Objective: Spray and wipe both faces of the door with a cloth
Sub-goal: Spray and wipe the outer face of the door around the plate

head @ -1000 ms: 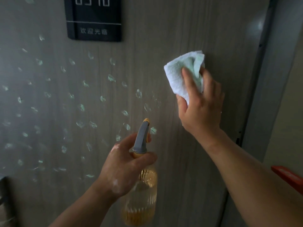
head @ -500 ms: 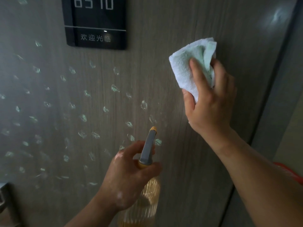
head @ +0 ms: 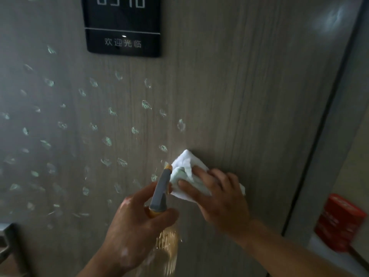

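Observation:
A grey wood-grain door (head: 239, 96) fills the view, its left and middle dotted with spray droplets (head: 107, 140). My right hand (head: 217, 198) presses a folded white cloth (head: 185, 166) flat against the door, just right of the droplets. My left hand (head: 137, 222) grips a spray bottle (head: 159, 198) with a grey and orange nozzle and amber liquid, held upright below the cloth, its tip nearly touching the cloth. The lower bottle is blurred.
A black room-number plate (head: 122, 27) hangs on the door at the top. The metal door handle (head: 10, 242) shows at the lower left. The grey door frame (head: 329, 136) runs down the right, with a red box (head: 339, 222) beyond it.
My right hand has swept the cloth down the door, from high on the right to just above the spray nozzle. The left hand with the bottle stays about where it was.

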Demonstrator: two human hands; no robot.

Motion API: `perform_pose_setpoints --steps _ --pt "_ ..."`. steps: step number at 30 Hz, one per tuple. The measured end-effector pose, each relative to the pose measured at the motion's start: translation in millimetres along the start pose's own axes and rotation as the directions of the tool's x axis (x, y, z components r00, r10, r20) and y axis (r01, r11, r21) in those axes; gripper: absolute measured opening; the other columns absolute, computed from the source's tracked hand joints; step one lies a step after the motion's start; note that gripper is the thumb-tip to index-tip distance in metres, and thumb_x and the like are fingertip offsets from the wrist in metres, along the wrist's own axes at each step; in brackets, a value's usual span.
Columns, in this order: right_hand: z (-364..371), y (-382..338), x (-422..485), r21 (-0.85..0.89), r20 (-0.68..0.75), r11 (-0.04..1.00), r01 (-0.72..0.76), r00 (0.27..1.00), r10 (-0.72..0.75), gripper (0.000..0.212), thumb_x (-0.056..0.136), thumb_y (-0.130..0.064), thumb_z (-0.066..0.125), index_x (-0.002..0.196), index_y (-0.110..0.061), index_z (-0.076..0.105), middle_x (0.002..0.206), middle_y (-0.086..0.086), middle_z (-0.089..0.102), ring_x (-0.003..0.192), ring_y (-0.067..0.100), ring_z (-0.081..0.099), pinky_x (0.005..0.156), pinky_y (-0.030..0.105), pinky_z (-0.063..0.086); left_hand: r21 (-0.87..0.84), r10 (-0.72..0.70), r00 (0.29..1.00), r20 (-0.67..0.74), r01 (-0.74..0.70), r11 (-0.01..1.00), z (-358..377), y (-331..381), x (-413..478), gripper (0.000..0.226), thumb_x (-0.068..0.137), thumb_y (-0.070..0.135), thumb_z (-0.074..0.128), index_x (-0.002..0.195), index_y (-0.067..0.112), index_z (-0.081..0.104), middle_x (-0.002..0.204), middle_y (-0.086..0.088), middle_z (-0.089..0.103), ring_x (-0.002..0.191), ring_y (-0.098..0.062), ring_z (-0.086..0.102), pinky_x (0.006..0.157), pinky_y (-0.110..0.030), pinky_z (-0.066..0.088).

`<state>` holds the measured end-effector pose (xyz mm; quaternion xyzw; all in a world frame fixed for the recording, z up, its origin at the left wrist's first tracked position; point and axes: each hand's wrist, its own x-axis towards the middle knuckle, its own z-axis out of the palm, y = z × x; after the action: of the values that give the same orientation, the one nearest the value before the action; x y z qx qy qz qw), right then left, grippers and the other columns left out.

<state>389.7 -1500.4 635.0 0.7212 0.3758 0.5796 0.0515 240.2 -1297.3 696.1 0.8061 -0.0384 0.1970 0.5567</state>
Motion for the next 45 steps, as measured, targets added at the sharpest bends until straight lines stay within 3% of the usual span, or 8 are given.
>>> perform_pose_setpoints --steps 4,9,11,15,21,30,40,45 --pt "-13.5 16.2 48.0 -0.017 -0.105 0.997 -0.08 0.991 0.077 0.05 0.098 -0.027 0.062 0.146 -0.038 0.057 0.146 0.007 0.058 0.109 0.035 0.056 0.083 0.047 0.046 -0.055 -0.041 0.999 -0.013 0.04 0.998 -7.2 -3.7 0.6 0.048 0.053 0.041 0.075 0.101 0.043 0.072 0.061 -0.006 0.061 0.051 -0.015 0.052 0.052 -0.029 0.047" --pt "-38.9 58.1 151.1 0.011 -0.276 0.929 -0.37 0.892 0.358 0.051 0.098 -0.031 0.063 0.149 -0.03 0.055 0.146 0.013 0.055 0.113 0.038 0.053 0.089 0.047 0.042 -0.032 -0.047 0.999 0.002 0.047 0.998 -10.6 -0.8 3.6 0.047 0.056 0.042 0.076 0.103 0.042 0.071 0.082 -0.01 0.073 0.059 -0.02 0.062 0.054 -0.018 0.049" --pt "-43.2 61.3 165.9 0.008 -0.29 0.91 -0.414 0.87 0.399 0.051 0.099 -0.034 0.062 0.149 -0.03 0.054 0.147 0.011 0.054 0.116 0.036 0.053 0.091 0.046 0.042 -0.049 -0.055 0.998 -0.009 0.054 0.997 -10.5 0.1 5.4 0.045 0.059 0.036 0.077 0.103 0.041 0.072 0.078 -0.008 0.072 0.056 -0.017 0.061 0.055 -0.024 0.05" --pt "-29.8 33.4 121.9 0.016 -0.254 0.93 -0.368 0.898 0.36 0.052 0.098 -0.027 0.063 0.149 -0.03 0.055 0.144 0.014 0.055 0.112 0.04 0.053 0.089 0.048 0.043 -0.031 -0.07 0.997 -0.025 0.07 0.997 -10.4 -2.0 8.9 0.044 0.06 0.036 0.078 0.104 0.041 0.072 0.087 -0.006 0.074 0.069 -0.028 0.07 0.066 -0.045 0.06" --pt "-7.6 0.8 32.9 -0.04 -0.051 0.992 -0.118 0.992 0.116 0.053 0.097 -0.028 0.065 0.149 -0.036 0.053 0.15 0.008 0.053 0.109 0.036 0.06 0.082 0.048 0.048 -0.02 -0.032 0.999 -0.033 0.031 0.999 -15.9 1.4 6.2 0.042 0.06 0.037 0.075 0.098 0.053 0.068 0.077 -0.001 0.073 0.061 -0.023 0.068 0.061 -0.042 0.058" --pt "-53.6 57.3 199.1 -0.048 -0.24 0.907 -0.418 0.886 0.396 0.063 0.089 -0.034 0.06 0.152 -0.032 0.05 0.145 0.011 0.053 0.116 0.034 0.053 0.09 0.045 0.039 -0.05 -0.025 0.999 -0.032 0.023 0.998 -24.8 4.8 14.3 0.048 0.06 0.035 0.075 0.107 0.047 0.07 0.094 0.005 0.075 0.081 -0.022 0.071 0.075 -0.045 0.06" --pt "-17.9 15.3 64.7 -0.038 -0.089 0.969 -0.244 0.967 0.24 0.062 0.087 -0.028 0.073 0.147 -0.03 0.058 0.144 0.015 0.057 0.113 0.037 0.057 0.084 0.048 0.042 -0.012 -0.052 0.999 0.008 0.052 0.999 -21.3 -17.3 7.0 0.046 0.061 0.036 0.077 0.106 0.043 0.069 0.09 -0.008 0.072 0.072 -0.03 0.069 0.069 -0.051 0.058" --pt "-30.8 33.4 97.3 -0.042 -0.15 0.924 -0.38 0.917 0.371 0.063 0.091 -0.03 0.067 0.152 -0.026 0.052 0.143 0.02 0.054 0.114 0.041 0.055 0.087 0.048 0.043 0.043 -0.044 0.996 0.073 0.041 0.998 -19.0 -28.5 2.1 0.038 0.074 0.026 0.083 0.108 0.036 0.069 0.092 -0.012 0.073 0.068 -0.022 0.068 0.061 -0.029 0.057"
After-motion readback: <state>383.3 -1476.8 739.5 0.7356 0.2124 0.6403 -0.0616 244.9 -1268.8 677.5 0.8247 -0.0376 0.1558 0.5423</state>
